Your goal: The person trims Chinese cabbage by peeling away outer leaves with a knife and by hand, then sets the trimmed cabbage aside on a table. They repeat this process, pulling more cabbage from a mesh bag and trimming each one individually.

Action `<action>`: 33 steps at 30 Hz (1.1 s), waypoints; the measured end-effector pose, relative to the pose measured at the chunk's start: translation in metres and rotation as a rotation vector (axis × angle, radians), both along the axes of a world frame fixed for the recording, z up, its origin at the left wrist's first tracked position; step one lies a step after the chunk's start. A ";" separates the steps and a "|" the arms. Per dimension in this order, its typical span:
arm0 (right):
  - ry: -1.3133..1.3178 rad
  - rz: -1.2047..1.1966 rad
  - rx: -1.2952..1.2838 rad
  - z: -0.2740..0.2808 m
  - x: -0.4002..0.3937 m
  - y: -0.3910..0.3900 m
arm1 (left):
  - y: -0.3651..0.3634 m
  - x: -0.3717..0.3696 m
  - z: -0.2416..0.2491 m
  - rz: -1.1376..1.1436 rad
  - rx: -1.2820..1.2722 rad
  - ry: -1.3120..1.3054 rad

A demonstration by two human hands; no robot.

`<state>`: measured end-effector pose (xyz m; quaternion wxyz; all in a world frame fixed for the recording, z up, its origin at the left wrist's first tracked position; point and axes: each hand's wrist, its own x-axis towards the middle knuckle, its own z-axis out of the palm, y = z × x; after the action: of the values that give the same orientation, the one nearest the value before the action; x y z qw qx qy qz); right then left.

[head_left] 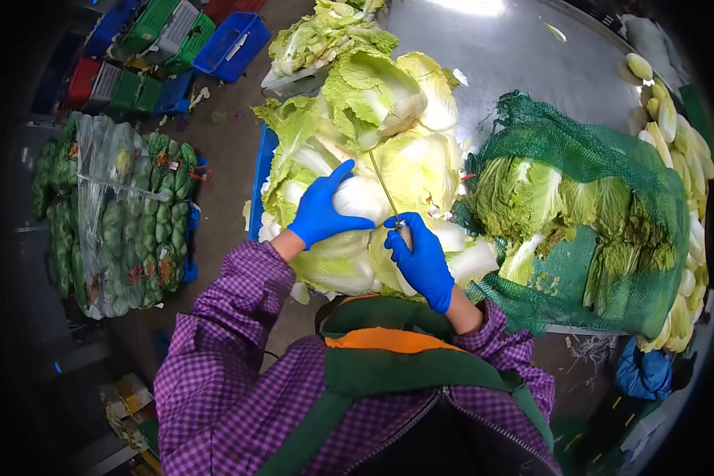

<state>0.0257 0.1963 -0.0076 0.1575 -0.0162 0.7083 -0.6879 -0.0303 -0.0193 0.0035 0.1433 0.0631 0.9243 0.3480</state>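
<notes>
My left hand (323, 208), in a blue glove, has its thumb and fingers spread around the pale base of a cabbage (360, 197). My right hand (422, 260), also gloved in blue, is closed around the handle of a knife (385, 184). The thin blade points up and to the left, over the cabbage leaves. Around both hands lies a pile of cabbages and loose yellow-green leaves (411, 170), heaped over a blue crate (267, 151). To the right, a green mesh bag (595, 139) holds several cabbages (520, 194).
Stacked bags of green vegetables (123, 214) stand at the left, below blue (232, 47), green and red crates. A metal table (484, 47) extends behind the pile. Trimmed cabbages (678, 159) line the far right. Another person's blue sleeve (642, 373) shows at lower right.
</notes>
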 end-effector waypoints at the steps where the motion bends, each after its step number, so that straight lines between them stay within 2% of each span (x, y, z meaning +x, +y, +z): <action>1: 0.020 0.005 0.042 0.005 -0.002 0.003 | 0.007 0.001 -0.008 -0.036 -0.033 0.080; 2: 0.014 -0.003 0.051 -0.002 -0.001 0.006 | 0.012 0.001 -0.011 -0.142 -0.109 0.069; 4: 0.040 0.082 0.290 -0.030 0.008 0.010 | 0.011 0.018 -0.035 -0.187 -0.233 0.064; 5: 0.069 0.027 0.322 -0.038 0.012 0.012 | 0.008 0.026 -0.051 -0.138 -0.070 0.007; 9: 0.063 0.081 0.446 -0.023 0.012 0.026 | 0.025 0.035 -0.033 -0.056 -0.117 -0.042; 16: 0.069 -0.042 0.356 -0.031 0.020 0.037 | 0.031 0.033 -0.029 -0.060 -0.121 -0.043; 21: 0.017 0.096 0.433 -0.036 0.016 0.040 | 0.033 0.035 -0.028 -0.064 -0.137 -0.015; 27: -0.020 0.047 0.501 -0.050 0.018 0.034 | 0.034 0.034 -0.032 -0.070 -0.167 0.013; 31: -0.026 0.106 0.455 -0.063 0.007 0.046 | 0.038 0.036 -0.032 -0.062 -0.169 0.008; 33: -0.010 0.194 0.353 -0.058 0.007 0.053 | 0.037 0.036 -0.031 -0.074 -0.149 0.018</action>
<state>0.0327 0.2497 -0.0656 0.2271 -0.0531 0.8122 -0.5348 0.0055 0.0175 -0.0278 0.1522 0.0896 0.9459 0.2721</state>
